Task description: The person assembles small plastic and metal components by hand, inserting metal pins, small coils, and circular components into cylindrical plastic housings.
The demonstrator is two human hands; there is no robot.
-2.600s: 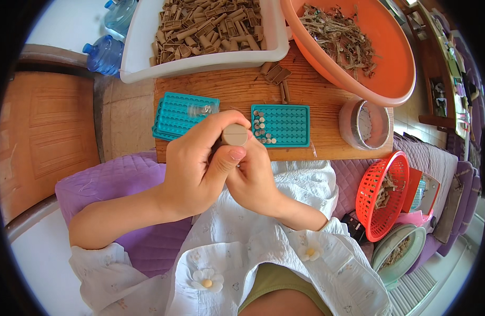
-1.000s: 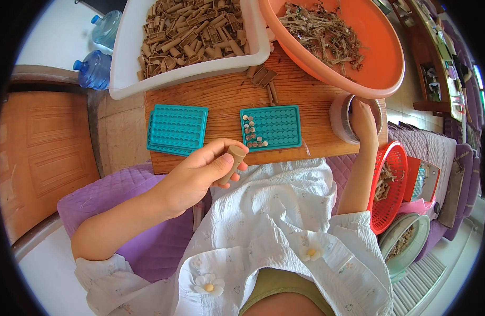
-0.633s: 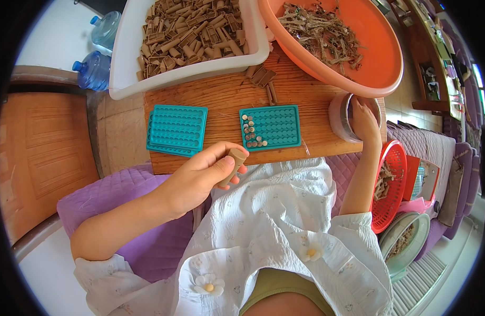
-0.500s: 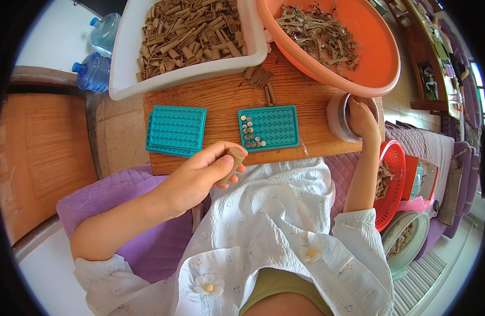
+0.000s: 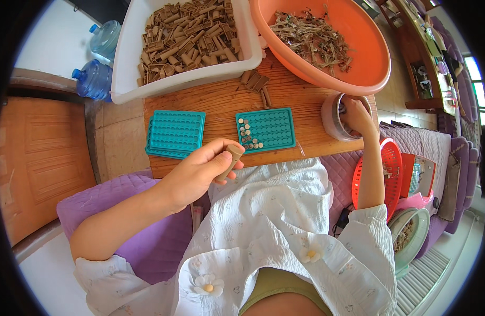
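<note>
My left hand (image 5: 208, 163) is closed around a short brown plastic cylinder (image 5: 233, 152), held upright and slightly tilted over the near table edge. Inside a round, pale, open tub (image 5: 330, 120) at the table's right, my right hand (image 5: 358, 116) reaches down; its fingertips are mostly hidden by the tub, so what they touch does not show. Between the hands lies a teal tray (image 5: 276, 131) of round pockets, with several small silver discs (image 5: 247, 140) along its left side and lower left corner. Left of it sits a stack of teal trays (image 5: 175, 131).
A white bin (image 5: 131, 87) full of brown plastic pieces (image 5: 189, 42) stands at the far side. Beside it is an orange basin (image 5: 366, 63) holding tangled scraps (image 5: 313, 39). Loose brown pieces (image 5: 255, 81) lie near the bin. A red basket (image 5: 361, 179) is right of my right forearm.
My right hand remains in the tub, its wrist and forearm shifted slightly. The left hand keeps the brown cylinder almost in place. The whole view has shifted a little.
</note>
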